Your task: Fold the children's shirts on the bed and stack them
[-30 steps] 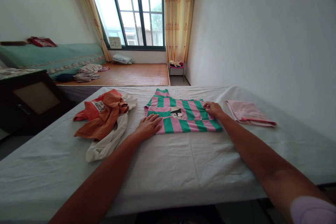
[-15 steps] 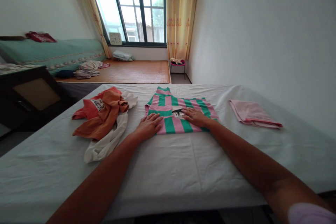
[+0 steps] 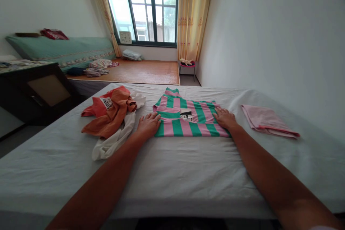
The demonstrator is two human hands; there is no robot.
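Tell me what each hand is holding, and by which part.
Nothing is gripped. The left hand lies flat on the striped shirt's left edge; the right hand lies flat on its right edge.

Head camera, single view, looking forward and down across a bed [image 3: 172,172].

Worn at the near edge; both forearms run in from the bottom corners. Faces the far window [image 3: 151,10], wall close on the right. Wide lens, near to the sheet, no second view.

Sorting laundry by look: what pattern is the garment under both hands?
Broad pink and green stripes on the striped garment, with a small dark print at its middle; the head view shows it.
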